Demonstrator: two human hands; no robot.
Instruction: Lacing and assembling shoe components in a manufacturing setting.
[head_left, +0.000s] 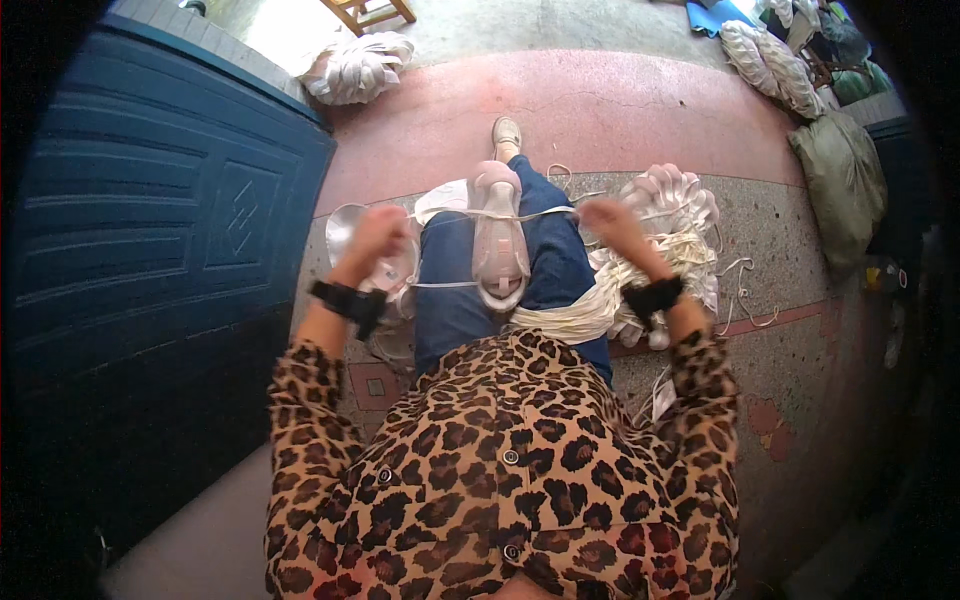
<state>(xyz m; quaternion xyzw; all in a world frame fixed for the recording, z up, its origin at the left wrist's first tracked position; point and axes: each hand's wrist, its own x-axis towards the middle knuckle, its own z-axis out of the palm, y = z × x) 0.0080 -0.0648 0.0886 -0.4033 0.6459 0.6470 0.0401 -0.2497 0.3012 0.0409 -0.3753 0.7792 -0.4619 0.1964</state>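
Observation:
A pale pink and white shoe upper (495,245) lies lengthwise across my lap, between my jeans-covered thighs. Over its middle runs a cream shoelace (545,213), pulled out sideways toward both hands. My left hand (380,238), slightly blurred, is closed on the lace's left end. To the right of the shoe, my right hand (612,222) grips the other end with bent fingers. A second strand of lace stretches left from the upper near its wide end. Draped over my right thigh is a bundle of cream laces (570,322).
A pile of pink shoe uppers (672,195) is at my right, and more pale shoe pieces (345,228) are at my left. A blue door (160,180) stands on the left. White bundles (360,68) and a grey-green sack (842,185) sit farther off.

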